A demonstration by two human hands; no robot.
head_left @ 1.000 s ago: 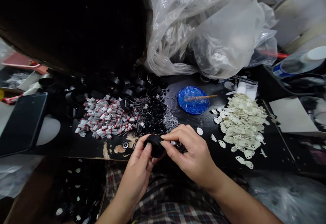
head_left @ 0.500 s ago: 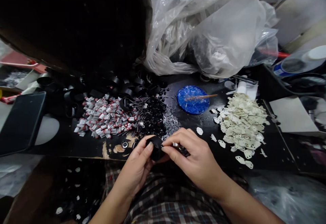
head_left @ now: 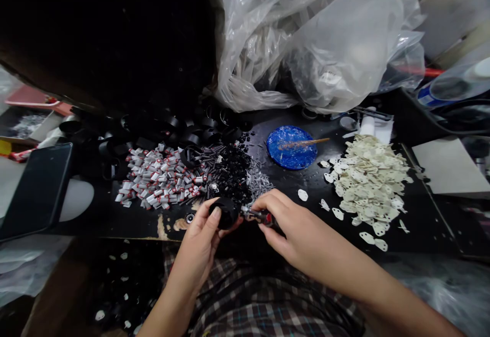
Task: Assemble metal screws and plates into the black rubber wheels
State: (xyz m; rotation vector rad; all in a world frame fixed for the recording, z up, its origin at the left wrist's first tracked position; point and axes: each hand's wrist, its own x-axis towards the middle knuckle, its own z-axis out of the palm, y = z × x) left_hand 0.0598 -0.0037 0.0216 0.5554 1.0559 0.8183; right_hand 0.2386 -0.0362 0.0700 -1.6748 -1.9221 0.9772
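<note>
My left hand [head_left: 202, 240] is closed on a black, round, hollow part [head_left: 225, 212], with the thumb on its near side. Just to the right, my right hand [head_left: 287, 224] is closed around a slim dark tool [head_left: 262, 216] with a shiny metal front and a red spot; its exact kind is unclear. The metal end points at the right side of the black part, and I cannot tell whether they touch. Behind the hands lie a heap of small grey pins [head_left: 258, 177] and a pile of small black pieces [head_left: 233, 173].
Grey-and-red cylinders [head_left: 158, 177] are heaped at left, near a phone [head_left: 36, 189]. A blue lid [head_left: 291, 148] with a brown stick [head_left: 306, 143] lies behind the hands. Pale flat plates [head_left: 369, 184] are piled at right. A clear plastic bag [head_left: 317, 46] stands at the back.
The right fingers have drawn back from the black part, and the tool has swung from inside the hand to point at it. The black part has shifted slightly left and turned.
</note>
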